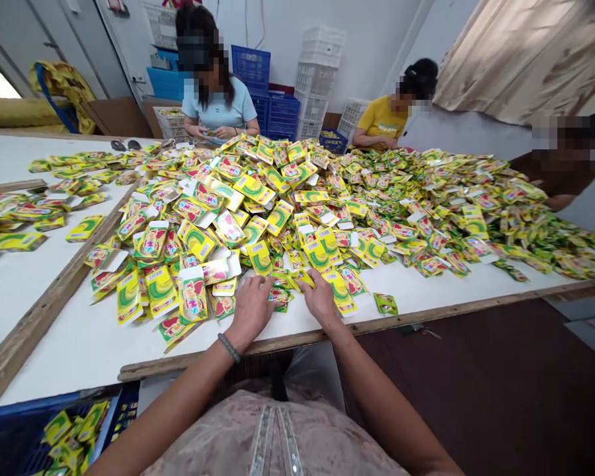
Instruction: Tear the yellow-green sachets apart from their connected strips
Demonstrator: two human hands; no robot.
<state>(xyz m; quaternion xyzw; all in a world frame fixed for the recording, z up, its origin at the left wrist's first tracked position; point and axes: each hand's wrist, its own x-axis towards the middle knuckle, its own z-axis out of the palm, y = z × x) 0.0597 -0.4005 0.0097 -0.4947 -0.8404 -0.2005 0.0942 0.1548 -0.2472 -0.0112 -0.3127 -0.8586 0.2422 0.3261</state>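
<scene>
Both hands lie palm down at the near edge of the counter (416,284). The left hand (250,307) has its fingers spread over small packets, and the right hand (321,297) curls its fingers onto the packets just beside it. A green packet (280,297) sits between the two, touching both. Whether either one pinches a packet or only presses on it cannot be told.

Covered in white with a wooden rim, the counter runs from nine o'clock to three o'clock. A wide heap of yellow-green packets (327,198) covers most of it, from twelve o'clock of the hands out to the far edge and to three o'clock. A second counter (20,284) stands at nine o'clock, close beside the first, with fewer packets scattered on it.

At two o'clock a beige curtain (525,59) hangs by the wall. Stacked blue crates (272,99) and white crates (317,73) stand at twelve o'clock behind the far side.

Three people sit around the heap: one in a pale blue top (218,106) at eleven o'clock, one in a yellow top (381,119) at one o'clock, and one in a dark sleeve (560,172) at three o'clock.

At seven o'clock, below the counter, a blue basket (10,430) holds more packets. A single packet (385,303) lies apart at three o'clock of the right hand. A beaded bracelet (229,348) circles the left wrist.
</scene>
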